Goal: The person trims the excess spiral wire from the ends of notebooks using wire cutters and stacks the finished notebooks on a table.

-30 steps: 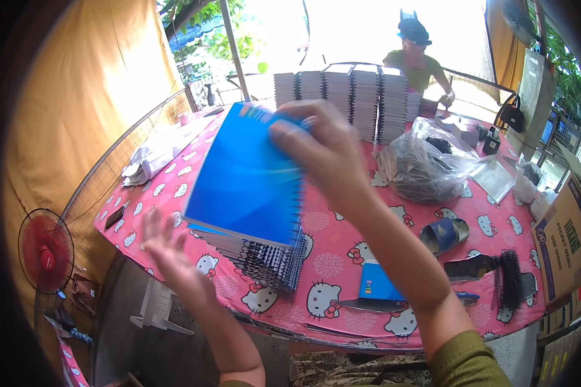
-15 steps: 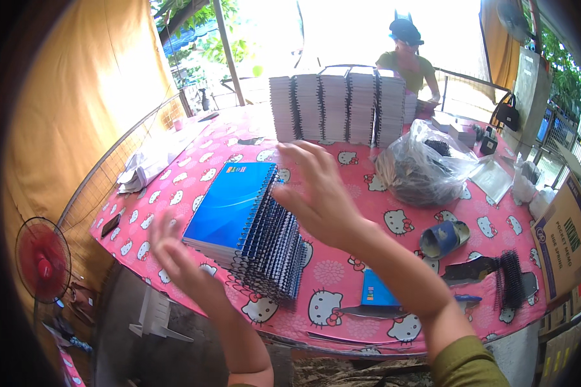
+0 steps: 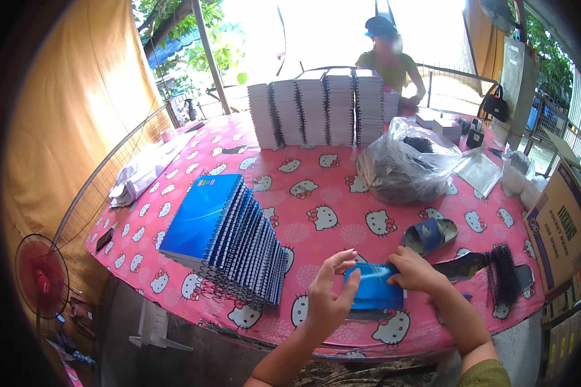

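My left hand point(image 3: 330, 293) and my right hand point(image 3: 414, 271) both grip a small blue notebook point(image 3: 376, 287) lying near the front edge of the table, left hand on its left end, right hand on its right end. To the left lies a slanted stack of blue spiral-bound notebooks point(image 3: 226, 237), fanned out toward the front. A black spiral binding coil point(image 3: 505, 272) lies to the right of my right hand.
The table has a pink cartoon-cat cloth point(image 3: 316, 193). Tall stacks of white notebooks point(image 3: 319, 106) stand at the back, a clear bag of black coils point(image 3: 403, 164) beside them. A person point(image 3: 387, 61) stands behind. A cardboard box point(image 3: 561, 226) is at right, a red fan point(image 3: 42, 277) at left.
My right hand put the blue spiral notebook onto the slanted stack, then both hands moved right to the small blue notebook at the front edge and took hold of it.
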The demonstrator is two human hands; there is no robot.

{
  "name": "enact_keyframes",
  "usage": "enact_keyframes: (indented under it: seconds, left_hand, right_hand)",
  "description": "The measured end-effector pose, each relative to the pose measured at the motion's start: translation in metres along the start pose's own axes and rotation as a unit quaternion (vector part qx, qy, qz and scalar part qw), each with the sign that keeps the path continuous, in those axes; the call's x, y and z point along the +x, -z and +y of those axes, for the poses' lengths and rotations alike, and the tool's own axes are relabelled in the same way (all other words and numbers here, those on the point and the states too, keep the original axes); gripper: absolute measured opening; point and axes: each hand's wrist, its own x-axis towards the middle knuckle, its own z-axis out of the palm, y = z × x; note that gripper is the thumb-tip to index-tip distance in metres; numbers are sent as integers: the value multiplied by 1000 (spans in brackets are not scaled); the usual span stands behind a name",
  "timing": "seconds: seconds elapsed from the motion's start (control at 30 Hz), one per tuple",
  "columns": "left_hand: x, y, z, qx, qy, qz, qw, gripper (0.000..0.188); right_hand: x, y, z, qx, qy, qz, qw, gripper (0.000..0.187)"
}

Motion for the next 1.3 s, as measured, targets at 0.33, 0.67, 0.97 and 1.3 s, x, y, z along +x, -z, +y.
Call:
enact_keyframes:
  seconds: [0.33, 0.67, 0.97, 1.3]
  left_hand:
    - [-19, -19, -43, 63, -23, -35, 997, 76]
    - [-18, -29, -11, 423, -28, -53, 904, 34]
    - [-2, -38, -32, 252, -44, -81, 963, 8]
    - [-1, -41, -26, 291, -76, -26, 953, 9]
  right_hand:
    - [-35, -8, -39, 337, 63, 265, 901, 35]
    - [-32, -44, -36, 493, -92, 228, 835, 28]
    - [-77, 16, 22, 17, -33, 340, 940, 39]
    - [-153, 27, 152, -163, -442, 243, 848, 24]
